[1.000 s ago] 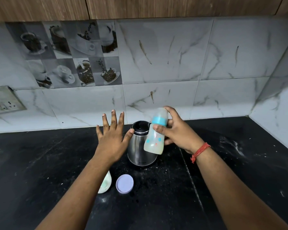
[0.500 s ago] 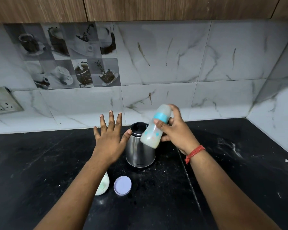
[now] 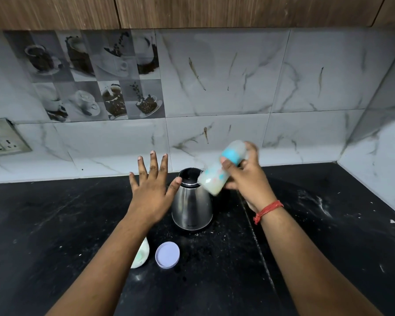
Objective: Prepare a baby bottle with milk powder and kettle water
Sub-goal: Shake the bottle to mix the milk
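My right hand [image 3: 246,179] grips a capped baby bottle [image 3: 217,176] with a blue collar and milky liquid inside; it is tilted steeply, base down-left, and motion-blurred, just above the right side of the steel kettle [image 3: 192,206]. My left hand [image 3: 152,190] hovers open with fingers spread, its thumb close to the kettle's black lid. A white powder container [image 3: 141,254] stands partly hidden under my left forearm, with its pale lilac lid [image 3: 167,254] lying flat beside it.
The black stone counter [image 3: 55,236] carries scattered white powder specks, most at the right. A marble-tiled wall closes the back and right corner. A switch socket [image 3: 2,142] sits on the wall at far left. Wooden cabinets hang overhead.
The bottle has tipped further over, from near upright to steeply slanted, and is now blurred with motion. My left hand stays spread beside the kettle.
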The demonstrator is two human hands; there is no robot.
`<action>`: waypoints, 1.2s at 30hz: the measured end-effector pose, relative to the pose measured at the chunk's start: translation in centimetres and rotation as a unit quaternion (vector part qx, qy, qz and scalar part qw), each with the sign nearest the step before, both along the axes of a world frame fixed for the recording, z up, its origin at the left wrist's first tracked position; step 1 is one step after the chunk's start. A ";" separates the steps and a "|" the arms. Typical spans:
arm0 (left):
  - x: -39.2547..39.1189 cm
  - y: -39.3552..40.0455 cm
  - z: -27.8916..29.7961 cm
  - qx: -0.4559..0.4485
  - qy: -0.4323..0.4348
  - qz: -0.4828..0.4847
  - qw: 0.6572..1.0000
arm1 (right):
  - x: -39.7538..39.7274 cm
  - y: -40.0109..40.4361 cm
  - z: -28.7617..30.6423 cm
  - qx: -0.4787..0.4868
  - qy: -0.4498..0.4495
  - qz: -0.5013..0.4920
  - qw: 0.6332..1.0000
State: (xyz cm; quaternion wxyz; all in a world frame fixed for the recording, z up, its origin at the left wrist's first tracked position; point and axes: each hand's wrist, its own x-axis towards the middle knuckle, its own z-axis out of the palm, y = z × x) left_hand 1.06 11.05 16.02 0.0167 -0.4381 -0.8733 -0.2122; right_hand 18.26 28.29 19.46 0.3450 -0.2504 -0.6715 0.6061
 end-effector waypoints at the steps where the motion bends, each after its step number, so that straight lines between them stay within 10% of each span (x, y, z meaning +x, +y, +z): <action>1: 0.1 0.0 0.1 -0.001 0.001 0.000 1.000 | 0.1 0.3 0.1 -0.012 0.027 -0.021 0.999; 36: 2.7 0.4 -5.9 -0.064 -0.027 -0.021 0.997 | 1.4 -0.7 -5.2 -0.066 -0.067 0.044 0.995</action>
